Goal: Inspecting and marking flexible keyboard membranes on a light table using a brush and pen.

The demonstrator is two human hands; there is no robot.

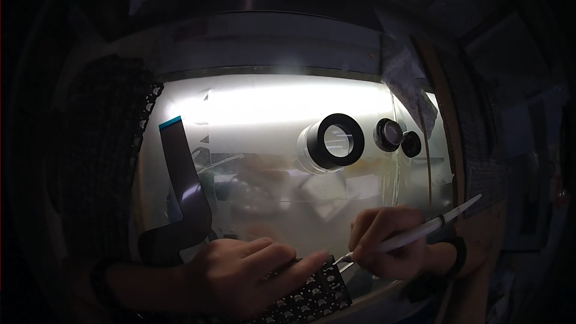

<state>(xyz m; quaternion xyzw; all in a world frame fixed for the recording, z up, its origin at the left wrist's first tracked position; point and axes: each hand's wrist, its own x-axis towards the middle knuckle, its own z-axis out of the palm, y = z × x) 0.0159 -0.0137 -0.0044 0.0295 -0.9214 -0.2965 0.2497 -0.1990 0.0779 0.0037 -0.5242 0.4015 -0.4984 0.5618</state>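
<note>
My left hand reaches in from the lower left and bends over a black strip printed with small pale shapes. Its index finger stretches along the strip's upper edge near the corner; the thumb is hidden. At the right, my right hand pinches a slim white pen-shaped tool, whose back end points up to the right. The tool's fine tip meets or hovers just beside the strip's corner; contact cannot be made out.
A brightly lit pale work surface lies beyond my hands. On it stand a black-rimmed magnifier loupe and two small dark round eyepieces. A bent dark flat cable with a blue end lies left. Cardboard edges the right side.
</note>
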